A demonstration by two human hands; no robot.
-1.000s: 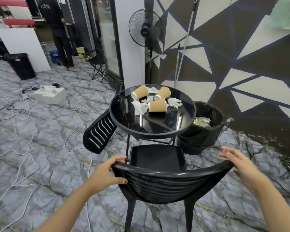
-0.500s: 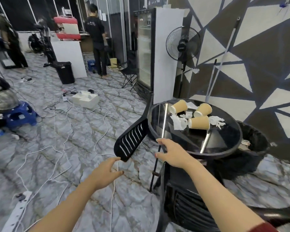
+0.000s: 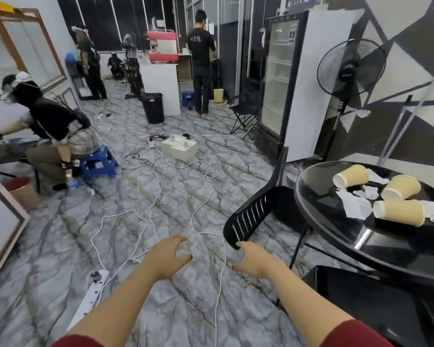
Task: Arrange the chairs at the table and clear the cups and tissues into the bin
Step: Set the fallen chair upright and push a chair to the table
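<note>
A round black glass table (image 3: pixel 336 236) stands at the right. Three tan paper cups lie on their sides on it (image 3: pixel 352 176) (image 3: pixel 401 187) (image 3: pixel 398 212), among crumpled white tissues (image 3: pixel 353 204). A black plastic chair (image 3: pixel 256 214) leans tipped against the table's left side, its slotted back toward me. My right hand (image 3: pixel 253 259) is stretched out with its fingertips at the lower edge of that chair back. Over the floor to its left, my left hand (image 3: pixel 169 256) is spread and holds nothing. A second black chair's seat (image 3: pixel 373 301) shows at the bottom right.
White cables (image 3: pixel 206 196) and a power strip (image 3: pixel 93 289) cross the marble floor. A white box (image 3: pixel 179 147), a standing fan (image 3: pixel 348 68), a glass-door fridge (image 3: pixel 278 83) and a distant black bin (image 3: pixel 152 107) are around. A person sits on a blue stool (image 3: pixel 98 164) at left; others stand behind.
Both hands left the upright chair's backrest and my view swung left. My right hand dropped from the table rim to the tipped chair's back; my left hand reached forward.
</note>
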